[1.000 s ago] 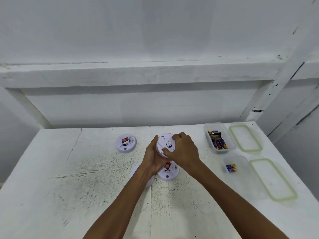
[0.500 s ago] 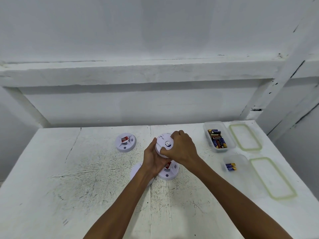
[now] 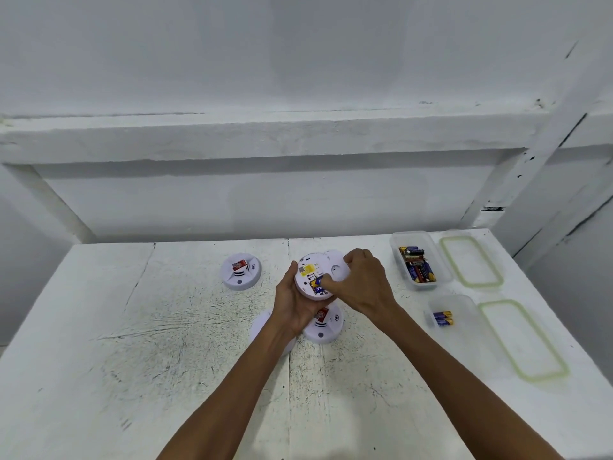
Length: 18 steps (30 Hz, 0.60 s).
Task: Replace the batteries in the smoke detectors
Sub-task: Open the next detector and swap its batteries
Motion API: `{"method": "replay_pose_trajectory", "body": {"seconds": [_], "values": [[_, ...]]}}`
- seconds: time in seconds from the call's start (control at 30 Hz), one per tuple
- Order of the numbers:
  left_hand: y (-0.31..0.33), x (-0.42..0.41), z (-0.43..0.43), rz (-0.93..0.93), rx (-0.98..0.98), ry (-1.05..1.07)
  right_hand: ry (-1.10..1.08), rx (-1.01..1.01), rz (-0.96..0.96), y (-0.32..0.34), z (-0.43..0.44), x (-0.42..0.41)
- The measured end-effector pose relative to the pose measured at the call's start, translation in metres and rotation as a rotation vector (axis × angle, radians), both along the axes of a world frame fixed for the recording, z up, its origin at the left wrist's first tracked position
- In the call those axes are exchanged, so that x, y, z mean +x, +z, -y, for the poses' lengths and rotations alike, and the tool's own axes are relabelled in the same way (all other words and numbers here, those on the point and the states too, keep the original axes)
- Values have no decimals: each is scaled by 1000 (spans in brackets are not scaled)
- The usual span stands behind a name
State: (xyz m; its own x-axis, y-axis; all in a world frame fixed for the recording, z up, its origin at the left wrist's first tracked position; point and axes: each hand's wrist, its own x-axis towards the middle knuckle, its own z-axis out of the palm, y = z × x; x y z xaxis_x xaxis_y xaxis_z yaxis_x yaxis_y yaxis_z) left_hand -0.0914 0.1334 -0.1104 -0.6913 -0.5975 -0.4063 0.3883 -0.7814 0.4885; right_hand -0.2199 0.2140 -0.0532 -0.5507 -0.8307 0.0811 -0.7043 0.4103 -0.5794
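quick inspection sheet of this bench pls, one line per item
surface: white table, scratched
job's things: opened detector held above table, its cover apart to the right; far detector and near detector lie on table; far tub holds many batteries; near tub holds two batteries
clutter: far lid, near lid, white disc partly under left forearm
grips: left hand holds opened detector; right hand holds cover
cables: nothing seen
surroundings: white wall with ledge
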Motion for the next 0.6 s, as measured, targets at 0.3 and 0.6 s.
{"method": "replay_pose_trajectory", "body": {"seconds": [0.3,0.6], "values": [[-4,6,8,-1,58,86,-144,237,11,-37,-32,-29],[-11,-2,-1,-28,40,24,-100,406,-41,-74,-54,-21]]}}
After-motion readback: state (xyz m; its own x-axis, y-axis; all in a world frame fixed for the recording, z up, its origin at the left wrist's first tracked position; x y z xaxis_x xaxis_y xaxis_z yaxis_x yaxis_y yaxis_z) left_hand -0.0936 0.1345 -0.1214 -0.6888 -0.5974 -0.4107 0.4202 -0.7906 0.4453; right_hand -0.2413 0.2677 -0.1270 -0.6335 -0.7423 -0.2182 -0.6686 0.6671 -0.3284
